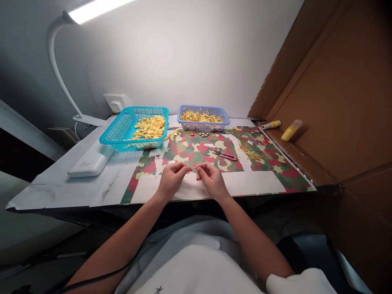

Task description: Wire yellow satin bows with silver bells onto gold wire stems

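Note:
My left hand (172, 178) and my right hand (211, 178) rest close together near the front edge of the camouflage-patterned mat (275, 163). Both have their fingers curled into a pinch, fingertips almost meeting over the mat. What they pinch is too small to make out. Small thread snips (225, 155) lie on the mat just beyond my right hand. Behind them stand a turquoise basket (122, 130) holding yellow bows (150, 127) and a lilac basket (226, 119) filled with gold pieces (200, 117).
A white desk lamp (58, 61) arches over the left side, its base (90, 162) beside the turquoise basket. A cardboard wall (337, 90) closes the right side, with two yellow tubes (290, 130) at its foot. A socket (116, 102) sits on the back wall.

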`<state>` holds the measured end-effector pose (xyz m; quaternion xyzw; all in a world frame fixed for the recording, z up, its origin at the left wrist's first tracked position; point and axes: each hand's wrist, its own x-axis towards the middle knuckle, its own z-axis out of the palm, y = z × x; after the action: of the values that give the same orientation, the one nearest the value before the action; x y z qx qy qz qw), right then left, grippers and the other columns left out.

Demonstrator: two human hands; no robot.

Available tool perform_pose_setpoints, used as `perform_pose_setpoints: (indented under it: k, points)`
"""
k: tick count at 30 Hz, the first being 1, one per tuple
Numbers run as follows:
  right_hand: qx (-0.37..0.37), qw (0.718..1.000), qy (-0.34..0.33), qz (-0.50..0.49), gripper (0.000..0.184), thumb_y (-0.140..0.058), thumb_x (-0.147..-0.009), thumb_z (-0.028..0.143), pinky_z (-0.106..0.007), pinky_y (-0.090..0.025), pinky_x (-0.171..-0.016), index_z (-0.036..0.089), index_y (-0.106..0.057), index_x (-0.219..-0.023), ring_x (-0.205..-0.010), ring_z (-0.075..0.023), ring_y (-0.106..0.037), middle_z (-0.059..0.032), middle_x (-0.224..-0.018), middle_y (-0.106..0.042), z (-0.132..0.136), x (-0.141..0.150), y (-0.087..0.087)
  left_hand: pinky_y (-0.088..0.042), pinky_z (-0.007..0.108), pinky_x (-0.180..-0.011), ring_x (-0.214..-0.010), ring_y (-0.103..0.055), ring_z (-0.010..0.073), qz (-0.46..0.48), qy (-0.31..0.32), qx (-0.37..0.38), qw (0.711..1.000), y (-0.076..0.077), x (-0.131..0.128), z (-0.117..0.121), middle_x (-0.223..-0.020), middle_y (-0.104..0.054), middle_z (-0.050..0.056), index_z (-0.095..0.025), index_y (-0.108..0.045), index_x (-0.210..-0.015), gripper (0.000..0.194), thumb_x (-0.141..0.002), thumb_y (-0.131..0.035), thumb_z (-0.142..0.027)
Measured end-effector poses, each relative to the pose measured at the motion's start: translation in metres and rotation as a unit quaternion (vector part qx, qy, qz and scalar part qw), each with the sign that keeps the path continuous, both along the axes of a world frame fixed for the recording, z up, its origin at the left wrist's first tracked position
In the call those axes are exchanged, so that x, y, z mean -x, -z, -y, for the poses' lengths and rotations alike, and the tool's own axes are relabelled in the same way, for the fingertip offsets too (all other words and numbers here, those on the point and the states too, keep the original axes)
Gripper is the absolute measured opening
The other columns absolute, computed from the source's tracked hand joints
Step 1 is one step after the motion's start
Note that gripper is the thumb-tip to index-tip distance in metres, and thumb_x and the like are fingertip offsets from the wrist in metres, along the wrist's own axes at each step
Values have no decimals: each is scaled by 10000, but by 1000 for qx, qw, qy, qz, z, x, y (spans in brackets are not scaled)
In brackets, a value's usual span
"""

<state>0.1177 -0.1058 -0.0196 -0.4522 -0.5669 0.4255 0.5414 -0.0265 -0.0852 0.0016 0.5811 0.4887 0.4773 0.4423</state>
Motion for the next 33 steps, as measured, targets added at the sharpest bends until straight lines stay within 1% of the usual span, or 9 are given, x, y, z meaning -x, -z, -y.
perform_pose_setpoints:
  k: [5,9,11,13,17,19,24,28,33]
  points:
    - [40,998,-52,-21,350,-573,-820,393,-301,-501,-707,152,-651,-1062,-627,-132,-596,31,-594,-591,-14,-16,-15,-348,209,-490,-494,-436,92,10,51,41,998,-17,6,-6,-521,-548,-31,-171,-679,-612,180,-705,-623,-314]
    - [72,994,-79,-11,250,-609,-813,366,-300,-496,-716,165,-684,-941,-673,-137,-617,13,-633,-627,-24,-30,-34,-402,203,-535,-526,-475,93,16,86,70,994,-33,10,-16,-554,-562,-29,-171,-680,-652,182,-710,-658,-342]
    - [93,991,-94,-4,199,-613,-819,348,-287,-492,-685,164,-667,-875,-672,-135,-621,3,-658,-641,-30,-34,-41,-453,218,-588,-579,-536,111,17,112,88,990,-38,10,-22,-593,-599,-12,-168,-688,-686,203,-720,-669,-368]
    - [113,987,-113,-2,181,-614,-826,341,-280,-491,-669,164,-632,-855,-658,-131,-621,0,-662,-649,-37,-35,-45,-451,217,-559,-550,-526,106,15,135,110,985,-40,8,-30,-577,-580,-16,-164,-687,-707,223,-731,-670,-385]
    - [148,977,-154,-7,205,-603,-838,369,-275,-487,-653,167,-566,-835,-623,-128,-618,-1,-634,-656,-55,-36,-46,-246,166,-405,-431,-317,51,6,148,146,978,-39,2,-50,-489,-408,-69,-149,-670,-693,229,-745,-664,-371]
    - [172,971,-169,-8,226,-591,-846,390,-262,-471,-611,171,-545,-821,-594,-124,-602,-5,-631,-659,-65,-36,-46,-201,167,-394,-436,-279,48,5,144,159,977,-36,-1,-60,-505,-402,-67,-148,-664,-692,225,-752,-651,-364]
    - [211,964,-164,-8,234,-566,-877,407,-230,-408,-555,177,-542,-841,-573,-109,-557,8,-634,-650,-89,-39,-44,-196,174,-376,-420,-271,54,7,121,183,976,-30,-10,-85,-514,-409,-69,-169,-603,-683,202,-788,-573,-340]
    - [239,959,-151,-10,202,-527,-908,372,-223,-350,-511,179,-553,-855,-541,-97,-505,11,-638,-654,-103,-41,-40,-241,165,-397,-437,-297,56,5,103,189,977,-23,-18,-99,-503,-394,-76,-175,-563,-640,187,-781,-568,-298]
    - [256,956,-142,-32,128,-506,-925,286,-230,-386,-582,186,-557,-863,-575,-97,-526,24,-612,-661,-112,-39,-35,-263,166,-381,-409,-316,56,-7,74,173,982,-14,-21,-106,-475,-382,-83,-186,-506,-603,198,-770,-546,-282]
